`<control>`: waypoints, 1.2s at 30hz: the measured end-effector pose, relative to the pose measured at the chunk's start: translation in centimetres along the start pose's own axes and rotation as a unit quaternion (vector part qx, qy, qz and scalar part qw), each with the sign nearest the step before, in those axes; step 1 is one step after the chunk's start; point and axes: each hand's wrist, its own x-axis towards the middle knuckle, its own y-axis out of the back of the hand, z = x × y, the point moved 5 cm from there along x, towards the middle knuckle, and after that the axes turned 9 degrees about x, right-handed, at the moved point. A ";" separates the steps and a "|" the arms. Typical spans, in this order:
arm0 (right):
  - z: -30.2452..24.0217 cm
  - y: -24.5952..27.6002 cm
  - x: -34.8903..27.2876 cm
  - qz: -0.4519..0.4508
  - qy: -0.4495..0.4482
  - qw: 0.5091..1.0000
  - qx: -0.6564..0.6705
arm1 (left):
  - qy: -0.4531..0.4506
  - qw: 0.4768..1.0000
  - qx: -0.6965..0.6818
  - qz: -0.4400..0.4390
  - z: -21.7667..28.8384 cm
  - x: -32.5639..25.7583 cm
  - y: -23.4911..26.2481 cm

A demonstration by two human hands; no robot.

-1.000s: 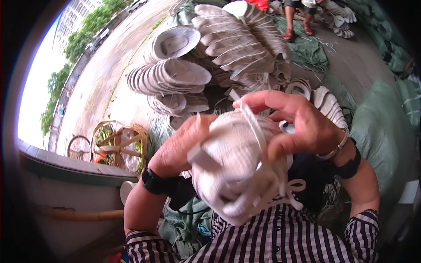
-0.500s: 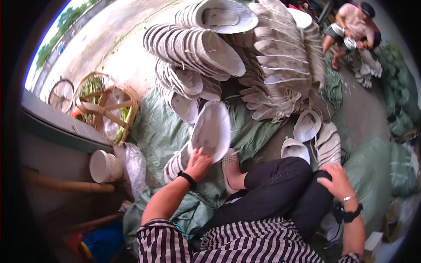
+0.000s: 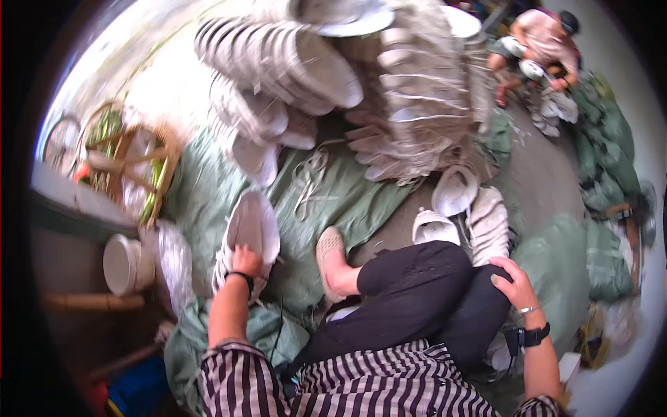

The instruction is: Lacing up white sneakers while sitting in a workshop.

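Observation:
My left hand is closed on the heel end of a white canvas shoe, its fingers inside the opening. This shoe lies at the top of a small nested stack of similar shoes on a green plastic sheet. The hand covers part of the heel. My right hand rests on my knee, holding nothing, with its fingers spread out. Close to that knee are two loose white shoes and a short nested stack.
Tall rows of nested shoes and another pile rise ahead. White cord lies on the sheet. At left are a wicker basket with greens and a white bucket. A co-worker sits far right, handling shoes.
My left hand has brought the shoe from a raised position over the sheet leftward and down onto the small stack. My right hand stays on the knee. The whole view has shifted slightly.

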 end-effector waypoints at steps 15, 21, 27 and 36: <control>26.4 -6.3 -4.9 0.175 -0.149 0.937 0.262 | -0.171 0.976 -0.088 0.097 8.4 -4.6 16.1; 31.9 -9.8 3.8 0.224 -0.210 0.941 0.143 | -0.130 0.891 -0.408 0.151 7.6 -4.0 25.7; 32.9 -12.9 13.3 0.132 -0.273 0.946 0.116 | -0.039 0.857 -0.488 0.164 7.2 -10.2 39.1; 29.5 -6.0 13.2 0.289 -0.066 0.920 0.254 | -0.053 0.865 -0.480 0.136 7.4 -9.8 39.1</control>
